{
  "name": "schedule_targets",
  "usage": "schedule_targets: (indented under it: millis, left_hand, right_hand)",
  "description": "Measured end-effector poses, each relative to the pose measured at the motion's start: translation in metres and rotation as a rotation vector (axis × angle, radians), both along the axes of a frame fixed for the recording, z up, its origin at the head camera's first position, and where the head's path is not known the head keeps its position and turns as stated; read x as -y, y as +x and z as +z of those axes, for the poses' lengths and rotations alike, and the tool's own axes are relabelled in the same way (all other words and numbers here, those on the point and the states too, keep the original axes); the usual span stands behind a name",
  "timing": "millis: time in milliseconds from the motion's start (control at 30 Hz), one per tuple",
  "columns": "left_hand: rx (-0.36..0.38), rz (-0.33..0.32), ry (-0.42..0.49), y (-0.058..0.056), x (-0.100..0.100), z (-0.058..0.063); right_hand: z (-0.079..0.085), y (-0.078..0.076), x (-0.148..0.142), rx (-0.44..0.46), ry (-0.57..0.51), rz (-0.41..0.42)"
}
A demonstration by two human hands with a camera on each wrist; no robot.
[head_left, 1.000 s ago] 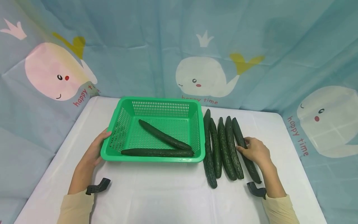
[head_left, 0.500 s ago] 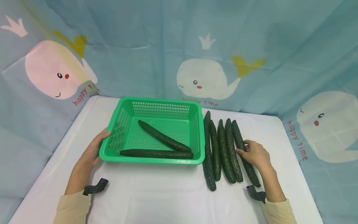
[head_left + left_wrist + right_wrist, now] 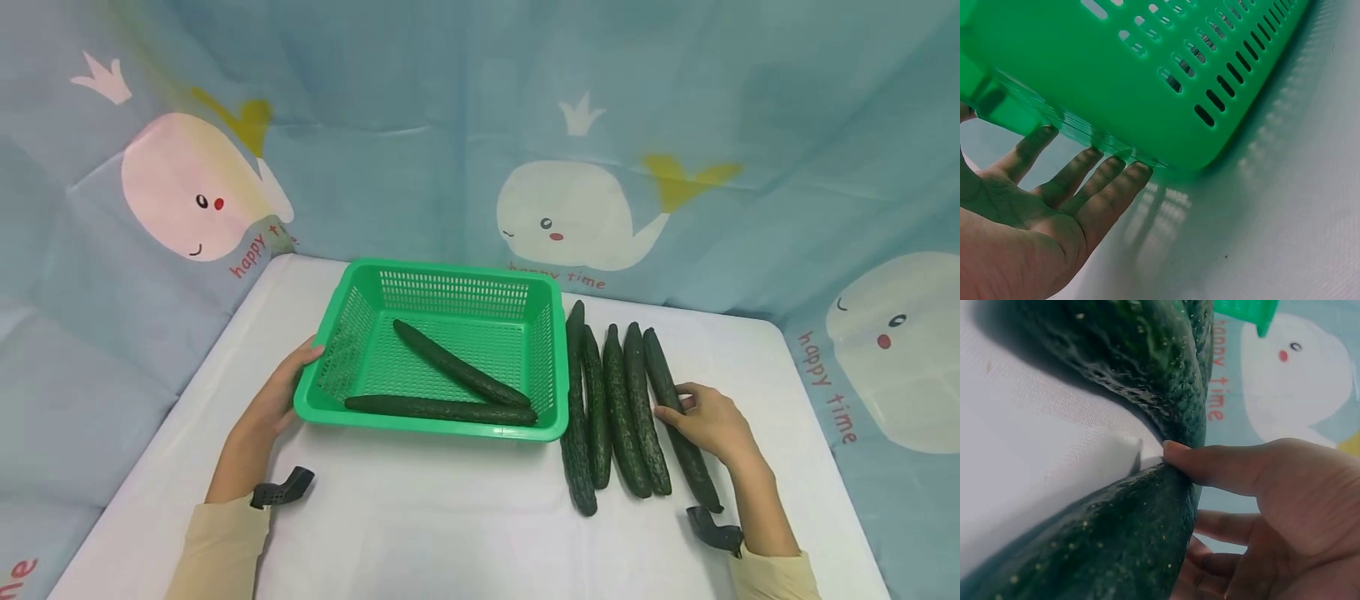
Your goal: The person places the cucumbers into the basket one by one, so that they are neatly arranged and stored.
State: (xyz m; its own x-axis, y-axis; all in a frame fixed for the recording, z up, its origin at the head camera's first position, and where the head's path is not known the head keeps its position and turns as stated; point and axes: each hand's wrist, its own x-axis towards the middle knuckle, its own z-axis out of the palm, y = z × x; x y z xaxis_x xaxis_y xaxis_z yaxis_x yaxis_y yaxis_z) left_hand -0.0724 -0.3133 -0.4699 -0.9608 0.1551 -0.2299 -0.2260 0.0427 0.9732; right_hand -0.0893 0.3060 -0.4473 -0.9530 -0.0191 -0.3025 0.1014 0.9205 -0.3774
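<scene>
At the left end of the green plastic basket is my left hand, its thumb at the rim. In the left wrist view its fingertips press the outer side of the slotted wall. Two dark green cucumbers lie inside: one slanted, one along the front wall. My right hand grips the rightmost cucumber of a row on the table. Its thumb sits on the side toward the neighbouring cucumber, the fingers on the far side, partly hidden behind the cucumber.
Several more cucumbers lie side by side right of the basket, the leftmost close along its wall. A white cloth covers the table. A blue whale-print curtain hangs behind and at both sides.
The head view has shifted, so the whole scene sits further right. Both hands keep their places at the basket and the rightmost cucumber, whose lower end now stands slightly further from the row.
</scene>
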Motion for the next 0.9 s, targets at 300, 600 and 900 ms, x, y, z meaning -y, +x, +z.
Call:
schedule_targets:
  millis: [300, 600, 900]
  left_hand:
    - [-0.001, 0.022, -0.008, -0.004, 0.002, 0.002]
    - [0.000, 0.013, 0.006, -0.010, 0.002, 0.001]
    - [-0.013, 0.021, 0.038, -0.008, -0.003, -0.003]
  right_hand:
    - [-0.003, 0.002, -0.001, -0.044, -0.071, 0.038]
    - [0.022, 0.005, 0.002, -0.109, -0.136, 0.045]
    - [0.046, 0.002, 0.016, -0.206, -0.119, 0.115]
